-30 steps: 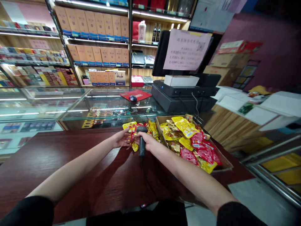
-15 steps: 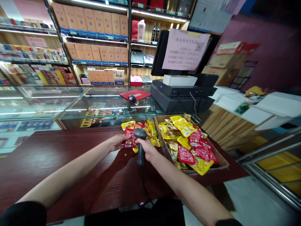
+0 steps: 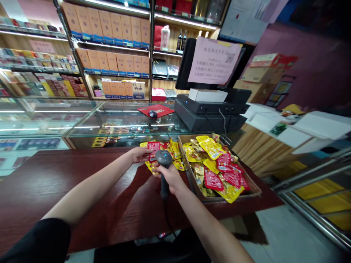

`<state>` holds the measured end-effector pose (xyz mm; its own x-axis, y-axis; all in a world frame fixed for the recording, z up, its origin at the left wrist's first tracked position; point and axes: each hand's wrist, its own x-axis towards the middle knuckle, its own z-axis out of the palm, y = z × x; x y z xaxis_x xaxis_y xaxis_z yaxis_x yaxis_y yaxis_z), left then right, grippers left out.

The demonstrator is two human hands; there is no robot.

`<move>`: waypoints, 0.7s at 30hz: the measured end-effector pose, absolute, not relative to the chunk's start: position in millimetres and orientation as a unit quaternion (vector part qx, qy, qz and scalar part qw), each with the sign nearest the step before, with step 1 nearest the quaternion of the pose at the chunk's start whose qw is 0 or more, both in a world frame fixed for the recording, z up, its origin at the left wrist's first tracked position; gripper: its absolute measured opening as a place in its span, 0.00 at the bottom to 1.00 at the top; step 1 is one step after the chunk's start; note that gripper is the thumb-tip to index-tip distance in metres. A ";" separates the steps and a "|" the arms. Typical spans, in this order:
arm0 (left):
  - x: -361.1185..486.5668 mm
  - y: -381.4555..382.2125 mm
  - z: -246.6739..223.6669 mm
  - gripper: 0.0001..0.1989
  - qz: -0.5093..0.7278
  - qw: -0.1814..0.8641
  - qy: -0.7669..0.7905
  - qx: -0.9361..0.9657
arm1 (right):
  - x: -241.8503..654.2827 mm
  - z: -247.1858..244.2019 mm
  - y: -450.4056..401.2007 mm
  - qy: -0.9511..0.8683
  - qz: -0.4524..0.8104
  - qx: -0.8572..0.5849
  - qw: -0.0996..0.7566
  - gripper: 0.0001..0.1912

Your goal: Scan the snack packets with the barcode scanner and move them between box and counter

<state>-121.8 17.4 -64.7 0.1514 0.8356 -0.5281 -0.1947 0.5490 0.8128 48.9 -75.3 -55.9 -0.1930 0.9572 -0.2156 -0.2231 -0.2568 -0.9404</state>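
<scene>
My right hand (image 3: 171, 177) is wrapped round the handle of a dark barcode scanner (image 3: 163, 157), whose head is up and whose cord runs down toward me. Just left of the scanner, my left hand (image 3: 139, 155) grips a red snack packet (image 3: 153, 149) by its left edge. Beneath and behind the packet lies a loose pile of yellow and red snack packets (image 3: 175, 149) on the dark red-brown table (image 3: 90, 186). To the right of my hands, a shallow cardboard box (image 3: 196, 188) holds many more yellow, gold and red packets.
Behind the table runs a glass display counter (image 3: 82, 126), with a computer mouse (image 3: 153, 114) on a red mat. A monitor (image 3: 186, 65) with a paper notice stands above a black cash drawer (image 3: 203, 118). Shelves of orange boxes (image 3: 109, 29) line the back. A metal rail (image 3: 315, 208) is at right.
My left hand has lifted the red packet slightly up and away, uncovering a yellow packet below it. The scanner in my right hand has shifted a little lower and nearer me.
</scene>
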 end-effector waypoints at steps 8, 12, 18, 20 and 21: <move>-114.6 23.2 -54.6 0.09 0.366 0.697 0.542 0.293 | 37.2 -66.8 -92.0 -0.432 0.652 -0.488 0.387 0.06; -120.6 23.1 -56.7 0.11 0.369 0.698 0.535 0.300 | 34.9 -70.0 -94.6 -0.443 0.647 -0.491 0.379 0.06; -128.2 25.4 -63.1 0.12 0.369 0.700 0.531 0.302 | 35.0 -70.5 -96.1 -0.455 0.643 -0.490 0.373 0.06; -129.4 25.8 -63.7 0.12 0.370 0.701 0.529 0.302 | 35.3 -70.8 -96.1 -0.457 0.640 -0.492 0.373 0.05; -129.8 25.9 -63.8 0.13 0.370 0.702 0.528 0.303 | 35.5 -71.1 -96.1 -0.458 0.639 -0.493 0.372 0.05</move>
